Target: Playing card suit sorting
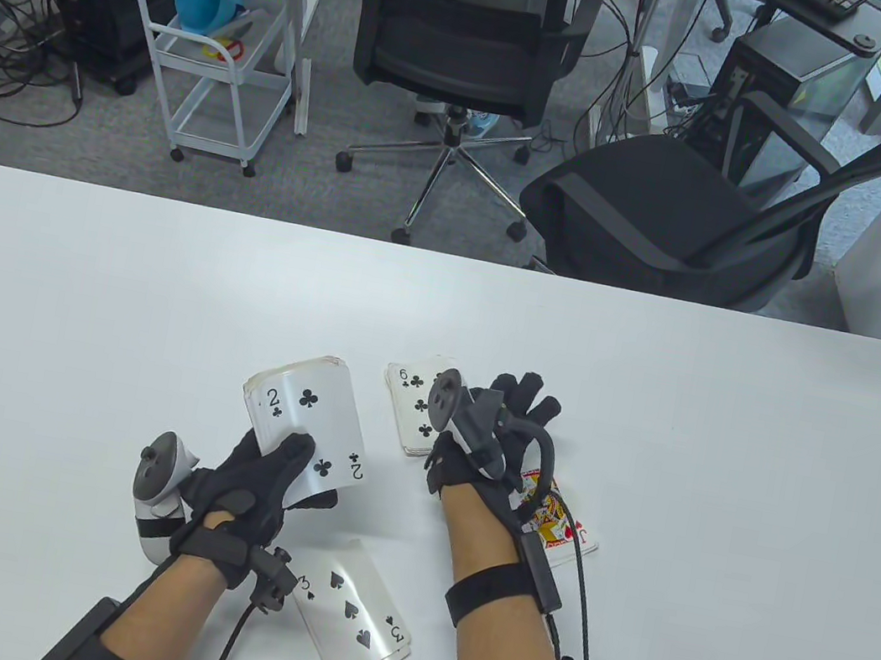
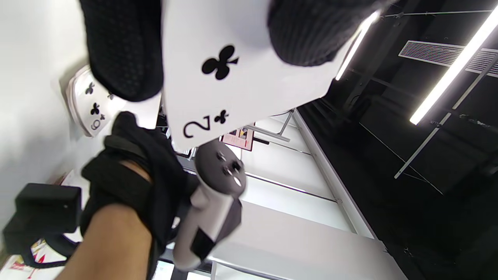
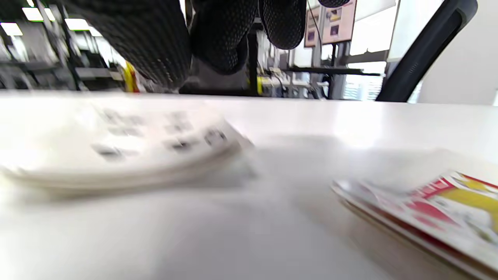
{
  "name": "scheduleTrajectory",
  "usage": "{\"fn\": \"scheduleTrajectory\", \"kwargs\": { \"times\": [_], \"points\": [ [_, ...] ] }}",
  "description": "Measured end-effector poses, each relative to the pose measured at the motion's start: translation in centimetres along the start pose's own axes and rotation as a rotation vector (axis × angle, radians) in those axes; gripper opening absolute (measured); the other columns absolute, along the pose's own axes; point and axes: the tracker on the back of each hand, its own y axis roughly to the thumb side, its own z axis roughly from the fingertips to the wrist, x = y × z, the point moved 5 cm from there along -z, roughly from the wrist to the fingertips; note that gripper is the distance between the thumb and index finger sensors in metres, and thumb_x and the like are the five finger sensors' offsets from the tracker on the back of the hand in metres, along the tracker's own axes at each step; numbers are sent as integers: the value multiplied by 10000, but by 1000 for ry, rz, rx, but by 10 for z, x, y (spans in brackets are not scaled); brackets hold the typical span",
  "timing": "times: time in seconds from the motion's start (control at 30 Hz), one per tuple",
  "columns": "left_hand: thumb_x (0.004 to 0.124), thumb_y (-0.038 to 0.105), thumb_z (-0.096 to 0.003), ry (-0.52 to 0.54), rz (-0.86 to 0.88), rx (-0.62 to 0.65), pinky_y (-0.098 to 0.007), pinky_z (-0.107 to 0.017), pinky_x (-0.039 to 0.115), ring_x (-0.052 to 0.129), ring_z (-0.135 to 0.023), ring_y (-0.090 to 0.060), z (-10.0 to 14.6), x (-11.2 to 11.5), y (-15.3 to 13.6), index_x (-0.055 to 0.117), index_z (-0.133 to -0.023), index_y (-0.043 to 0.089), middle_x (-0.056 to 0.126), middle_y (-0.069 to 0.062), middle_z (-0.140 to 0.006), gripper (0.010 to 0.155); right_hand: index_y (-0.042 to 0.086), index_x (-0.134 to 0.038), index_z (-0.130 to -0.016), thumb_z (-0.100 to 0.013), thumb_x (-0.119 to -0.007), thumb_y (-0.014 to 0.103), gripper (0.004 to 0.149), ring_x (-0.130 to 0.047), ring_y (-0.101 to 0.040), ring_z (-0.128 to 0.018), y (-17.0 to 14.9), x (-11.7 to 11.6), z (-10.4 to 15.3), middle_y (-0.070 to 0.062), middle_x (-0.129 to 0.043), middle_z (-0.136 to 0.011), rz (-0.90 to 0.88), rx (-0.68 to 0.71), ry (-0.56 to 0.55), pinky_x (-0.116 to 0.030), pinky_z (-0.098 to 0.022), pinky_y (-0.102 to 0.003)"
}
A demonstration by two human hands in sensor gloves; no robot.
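Observation:
My left hand (image 1: pixel 251 484) grips a face-up deck (image 1: pixel 306 417) just above the table, thumb across the top card, the 2 of clubs (image 2: pixel 233 77). A clubs pile (image 1: pixel 411 410) topped by the 6 lies right of the deck. My right hand (image 1: pixel 510 419) hovers over that pile's right side with its fingers (image 3: pixel 218 35) spread and nothing in them. A pile topped by a red face card (image 1: pixel 563 530) lies under the right wrist, partly hidden. A spades pile (image 1: pixel 352 612) topped by the 3 lies between my forearms.
The white table (image 1: pixel 728 440) stretches wide to the left, right and far side of the piles. Beyond its far edge stand two black office chairs (image 1: pixel 468 28) (image 1: pixel 683 211) and a white cart (image 1: pixel 217 52).

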Motion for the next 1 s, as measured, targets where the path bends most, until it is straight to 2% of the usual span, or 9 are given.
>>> {"fn": "scheduleTrajectory", "kwargs": {
  "times": [0.13,0.2,0.33,0.57,1.0],
  "points": [
    [797,470,-586,-2,-8,-20,-412,-515,930,896,-891,-309,1,2,-5,540,-1080,257,756,-25,-1036,597,97,-820,-812,-572,-781,450,429,-265,-523,-1037,-11,33,39,-239,-499,-1101,-402,123,-131,-229,-652,-754],
    [795,473,-584,-1,-11,-27,-412,-513,930,896,-889,-312,1,3,-8,542,-1080,251,757,-27,-1035,599,92,-815,-825,-579,-760,464,450,-272,-529,-1033,-15,40,60,-245,-503,-1098,-561,192,-154,-238,-651,-752],
    [796,472,-583,-2,-34,-44,-412,-513,930,898,-888,-311,1,5,-13,544,-1078,250,758,-29,-1033,598,91,-813,-844,-577,-749,475,472,-306,-534,-1031,-15,41,91,-240,-535,-1088,-722,272,-200,-263,-655,-751],
    [806,459,-581,-22,-104,-69,-417,-510,932,901,-885,-316,3,9,-20,546,-1077,244,761,-31,-1031,600,95,-805,-856,-574,-744,493,491,-343,-536,-1028,-3,31,111,-235,-557,-1082,-703,378,-153,-298,-659,-748],
    [838,429,-573,-52,-136,-85,-417,-507,940,911,-881,-312,4,17,-26,554,-1073,243,758,-32,-1035,605,95,-745,-904,-558,-784,537,563,-337,-537,-1034,19,21,120,-231,-535,-1096,-618,449,-73,-295,-664,-751]
  ]
}}
